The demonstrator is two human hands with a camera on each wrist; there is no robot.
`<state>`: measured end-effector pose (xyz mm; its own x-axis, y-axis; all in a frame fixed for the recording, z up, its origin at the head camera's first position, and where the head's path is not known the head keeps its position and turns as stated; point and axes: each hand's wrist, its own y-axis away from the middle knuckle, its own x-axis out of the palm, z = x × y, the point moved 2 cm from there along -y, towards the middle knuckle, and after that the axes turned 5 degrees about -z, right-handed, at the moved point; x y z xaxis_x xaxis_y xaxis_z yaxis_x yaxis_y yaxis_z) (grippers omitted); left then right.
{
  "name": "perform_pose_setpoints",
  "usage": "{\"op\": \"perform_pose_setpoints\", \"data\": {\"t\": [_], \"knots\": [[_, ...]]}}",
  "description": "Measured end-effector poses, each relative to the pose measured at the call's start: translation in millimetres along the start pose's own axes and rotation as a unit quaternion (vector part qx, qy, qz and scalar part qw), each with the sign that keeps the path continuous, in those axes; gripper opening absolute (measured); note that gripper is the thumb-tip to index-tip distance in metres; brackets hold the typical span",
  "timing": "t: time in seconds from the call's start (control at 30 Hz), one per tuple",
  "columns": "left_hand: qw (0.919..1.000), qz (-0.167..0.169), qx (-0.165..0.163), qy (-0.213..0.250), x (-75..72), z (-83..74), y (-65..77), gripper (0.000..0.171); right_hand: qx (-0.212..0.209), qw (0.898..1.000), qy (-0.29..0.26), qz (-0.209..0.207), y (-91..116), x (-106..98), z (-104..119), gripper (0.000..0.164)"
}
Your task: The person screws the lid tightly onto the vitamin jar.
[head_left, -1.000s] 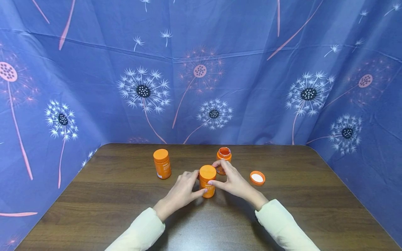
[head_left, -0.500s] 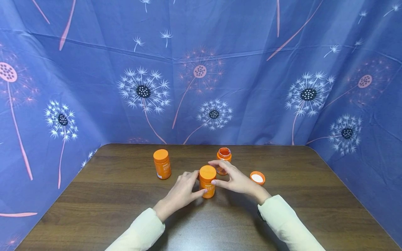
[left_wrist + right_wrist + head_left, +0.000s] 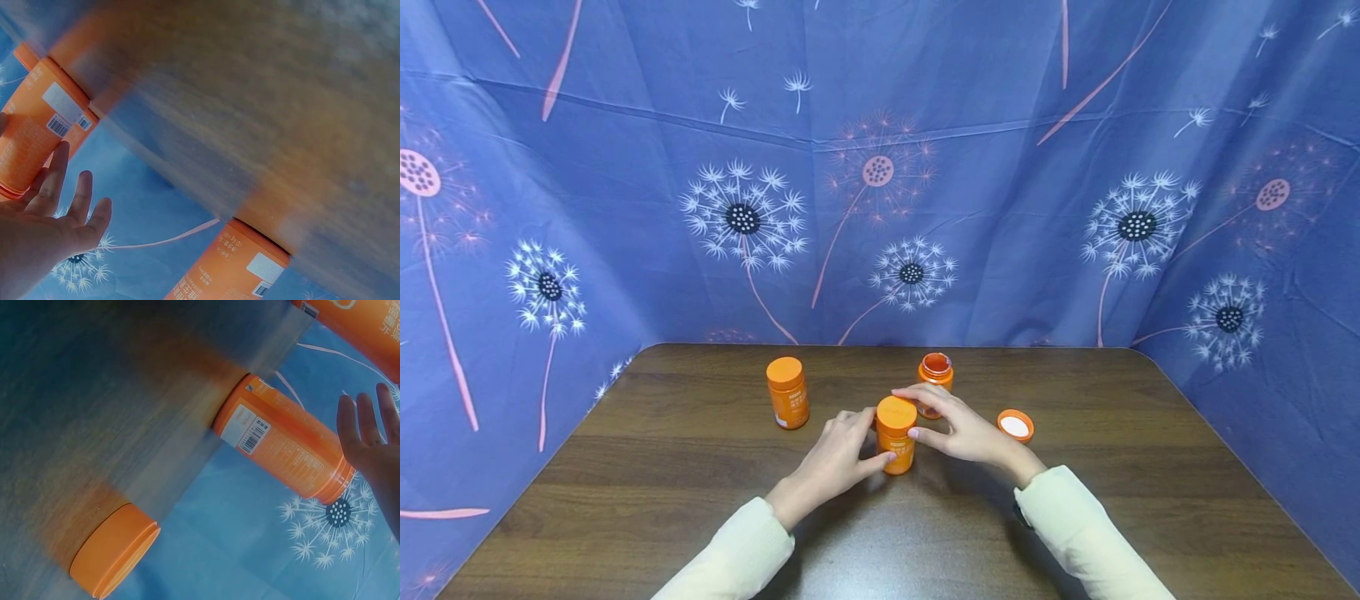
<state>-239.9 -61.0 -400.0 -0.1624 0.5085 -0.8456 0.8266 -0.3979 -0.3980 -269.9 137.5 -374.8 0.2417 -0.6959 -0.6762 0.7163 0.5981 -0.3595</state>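
Observation:
An orange jar (image 3: 901,452) stands upright mid-table with its orange lid (image 3: 897,412) on. My left hand (image 3: 835,454) grips its body from the left, thumb across the front and fingers behind; the left wrist view shows the same jar (image 3: 44,119) beside those fingers. From the right, my right hand (image 3: 958,432) holds the lid, thumb at its near right side and index finger at its back edge. Just behind this hand is an uncapped jar (image 3: 936,367), whose threaded neck (image 3: 340,484) shows in the right wrist view.
A loose lid (image 3: 1015,426) lies with its white inside up, right of the hands. At the back left stands another capped orange jar (image 3: 788,398). The brown wooden table (image 3: 685,467) meets a blue dandelion-print cloth (image 3: 1000,208) behind and at the sides.
My right hand has turned slightly round the lid: the index finger went left along the back, the thumb and wrist to the right. The left hand and jar stay put.

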Motion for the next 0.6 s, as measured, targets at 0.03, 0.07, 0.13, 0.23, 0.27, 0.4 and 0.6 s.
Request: {"op": "perform_pose_setpoints", "data": {"t": [0.03,0.07,0.13,0.23,0.27,0.4,0.6], "knots": [[1.0,0.0,0.0,0.001,0.0,0.0,0.0,0.056,0.0,1.0,0.001,-0.004,-0.2,0.2,-0.1,0.052],[1.0,0.0,-0.001,0.002,-0.2,-0.1,-0.1,0.056,0.0,1.0,0.003,-0.008,-0.4,0.4,-0.4,0.052],[1.0,0.0,-0.001,0.003,-0.3,-0.1,-0.2,0.057,0.001,1.0,0.006,-0.016,-0.7,0.8,-0.7,0.052],[1.0,0.0,-0.002,0.004,-0.1,0.1,-0.4,0.057,0.003,1.0,0.008,-0.029,-1.0,1.5,-0.8,0.05],[1.0,0.001,-0.002,0.004,0.1,0.3,-0.6,0.057,0.002,0.999,0.01,-0.033,-1.0,1.9,-0.7,0.049],[1.0,0.002,-0.004,0.006,0.8,1.0,-1.0,0.057,-0.007,0.999,0.017,-0.05,-0.8,4.0,-0.1,0.047],[1.0,0.004,-0.006,0.004,1.0,0.9,-0.9,0.058,0.0,0.997,0.028,-0.078,-0.2,7.9,4.7,0.048]]}}
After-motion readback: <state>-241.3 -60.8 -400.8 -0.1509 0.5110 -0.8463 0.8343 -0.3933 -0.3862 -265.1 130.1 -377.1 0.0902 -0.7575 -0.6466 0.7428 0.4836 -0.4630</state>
